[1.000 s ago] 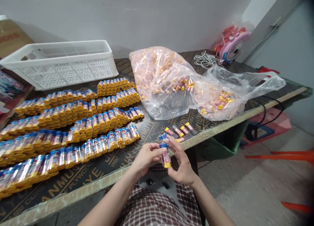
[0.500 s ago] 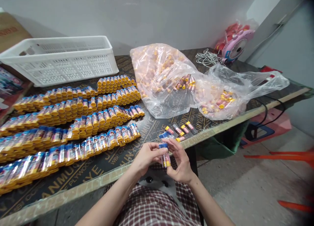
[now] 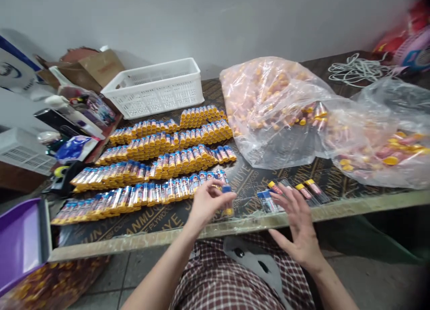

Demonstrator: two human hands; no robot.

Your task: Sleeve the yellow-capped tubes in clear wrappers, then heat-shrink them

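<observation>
My left hand pinches a small clear tube with a blue upper end and a yellow lower end, held upright just above the table's front edge. It is close to the right end of the nearest row of finished-looking blue-and-yellow tubes. My right hand is empty, its fingers spread, over the front edge. Beside and partly behind those fingers lie several loose tubes with yellow caps and pink contents. A few flat blue printed sleeves lie left of the fingertips, partly covered.
Stacked rows of tubes fill the table's left half, before a white plastic basket. Large clear bags of yellow-capped tubes occupy the middle and right. A coiled white cord lies behind. A purple bin stands at lower left.
The view has swung left. My hands have parted: the left has carried the tube toward the stacked rows, and the right has let go and spread its fingers near the loose tubes.
</observation>
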